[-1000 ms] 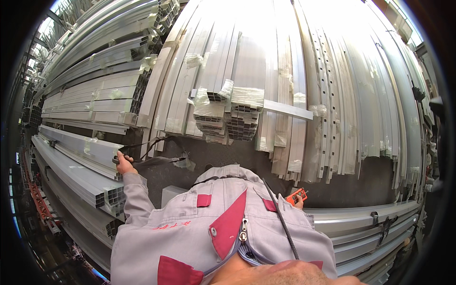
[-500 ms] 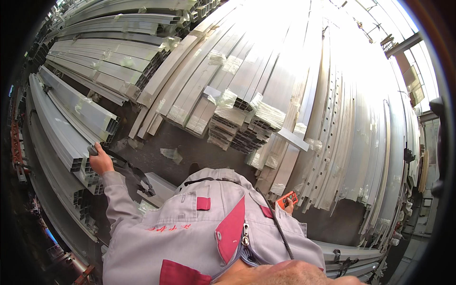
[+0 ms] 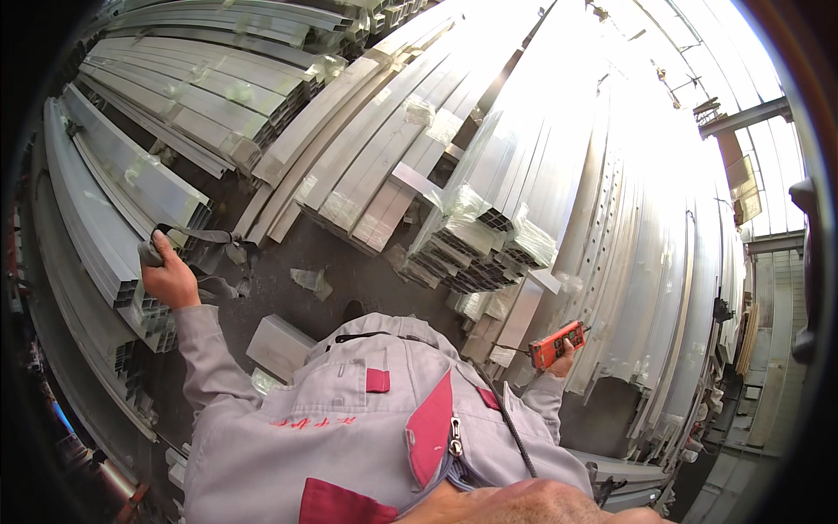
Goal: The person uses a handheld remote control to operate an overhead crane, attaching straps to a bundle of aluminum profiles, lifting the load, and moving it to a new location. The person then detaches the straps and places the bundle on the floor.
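Observation:
My left hand (image 3: 172,281), out at the left over long metal profiles (image 3: 105,231), is closed around a grey webbing strap (image 3: 202,235). The strap's slack hangs in loops beside the hand. Held up at the right, my right hand (image 3: 560,360) grips an orange handheld remote control (image 3: 556,345) with dark buttons facing up. A dark cord runs from the remote toward my jacket. Ahead of me, a bundle of metal tubes (image 3: 489,205) with clear film around its ends has a gap along its left side. Whether it rests on anything is hidden.
More stacked profiles (image 3: 201,96) lie at the far left, and long ones (image 3: 650,262) stretch along the right. A short grey block (image 3: 281,348) and a crumpled film scrap (image 3: 312,282) lie on the dark floor (image 3: 327,253) by my feet. An overhead beam (image 3: 746,116) crosses the upper right.
The central tube bundle has shifted right, apart from the profiles on its left. My right hand has come up and out with the remote. My left hand has moved slightly up and left with the strap.

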A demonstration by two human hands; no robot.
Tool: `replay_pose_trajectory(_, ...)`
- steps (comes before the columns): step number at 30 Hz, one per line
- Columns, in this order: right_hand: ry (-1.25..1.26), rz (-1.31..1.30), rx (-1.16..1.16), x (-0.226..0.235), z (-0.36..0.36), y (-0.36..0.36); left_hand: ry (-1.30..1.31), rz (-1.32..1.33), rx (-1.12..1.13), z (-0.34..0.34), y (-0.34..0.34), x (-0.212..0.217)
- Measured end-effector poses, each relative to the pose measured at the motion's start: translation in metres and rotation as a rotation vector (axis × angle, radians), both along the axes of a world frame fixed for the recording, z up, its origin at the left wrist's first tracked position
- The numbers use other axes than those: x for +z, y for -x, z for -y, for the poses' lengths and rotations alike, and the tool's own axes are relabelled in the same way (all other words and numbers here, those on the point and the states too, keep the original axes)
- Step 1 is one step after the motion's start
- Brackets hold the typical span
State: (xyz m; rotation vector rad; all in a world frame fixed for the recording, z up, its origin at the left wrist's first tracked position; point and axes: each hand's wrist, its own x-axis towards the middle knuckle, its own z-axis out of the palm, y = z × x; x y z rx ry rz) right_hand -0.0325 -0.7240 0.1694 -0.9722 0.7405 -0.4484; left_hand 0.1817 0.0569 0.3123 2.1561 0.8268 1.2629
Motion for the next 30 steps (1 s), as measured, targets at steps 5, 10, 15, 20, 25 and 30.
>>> replay_pose_trajectory(5,0.027,0.06,-0.074,0.064,-0.033,-0.075,0.012,0.082,-0.098,-0.018,-0.007,0.008)
replay_pose_trajectory(10,0.005,0.141,0.035,0.106,-0.041,-0.152,-0.112,0.092,-0.169,-0.015,0.004,0.028)
replay_pose_trajectory(15,0.069,0.049,0.147,0.123,-0.039,-0.23,-0.064,0.165,-0.268,0.009,0.013,0.054)
replay_pose_trajectory(20,0.127,-0.046,0.286,0.121,-0.029,-0.301,0.075,0.157,-0.296,0.026,0.016,0.067)
replay_pose_trajectory(25,0.196,-0.048,0.362,0.107,-0.005,-0.366,0.092,0.126,-0.248,0.052,0.031,0.073)
replay_pose_trajectory(30,0.311,-0.083,0.341,0.083,0.034,-0.436,0.043,0.106,-0.091,0.083,0.055,0.096)
